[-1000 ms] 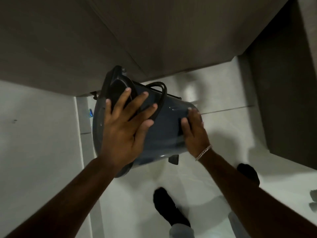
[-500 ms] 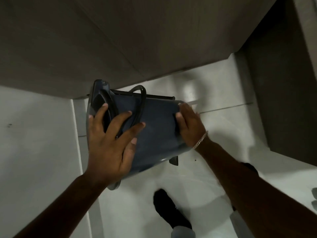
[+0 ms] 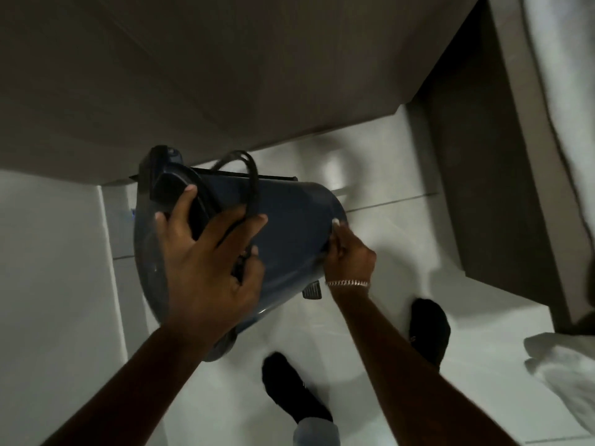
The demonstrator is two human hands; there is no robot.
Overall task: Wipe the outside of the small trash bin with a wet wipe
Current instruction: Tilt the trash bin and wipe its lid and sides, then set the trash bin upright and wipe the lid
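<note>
The small dark blue trash bin [image 3: 289, 226] is held off the floor, tipped on its side with its lid end to the left and its base to the right. My left hand [image 3: 206, 262] is spread over the lid end and upper wall, fingers across the black wire handle [image 3: 254, 188]. My right hand [image 3: 349, 255], with a bracelet at the wrist, curls around the base rim just above the foot pedal [image 3: 311, 289]. I cannot make out a wet wipe in either hand.
A brown wooden cabinet front [image 3: 225, 75] rises directly behind the bin. A dark panel [image 3: 476, 156] stands at the right. My feet in black socks [image 3: 296, 391] stand on the pale tiled floor [image 3: 386, 365]. White cloth [image 3: 563, 375] lies at the right edge.
The bin has tipped further onto its side. My right hand has slid from the wall to the base rim and curled. My left hand has shifted along the lid end.
</note>
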